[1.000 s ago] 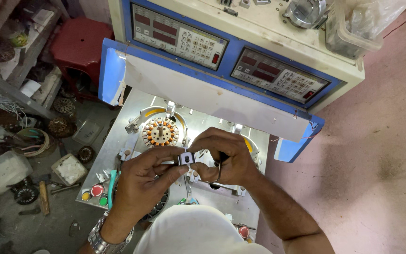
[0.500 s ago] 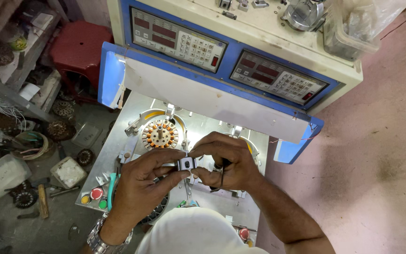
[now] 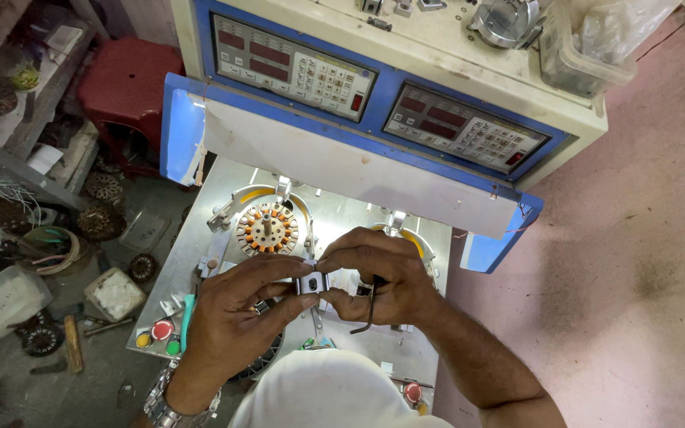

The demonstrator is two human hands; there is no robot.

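Both hands have barely shifted, holding the small metal block (image 3: 311,283) above the winding machine's plate (image 3: 342,210).
Left hand (image 3: 235,313) and right hand (image 3: 378,277) pinch it between fingertips; a slip could drop it beside the wound stator (image 3: 267,230).

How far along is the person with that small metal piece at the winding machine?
Done: a stator with copper coils already sits on the machine's metal plate. In hand: the left hand and right hand pinch a small metal block together. Left: the block is not yet mounted anywhere.
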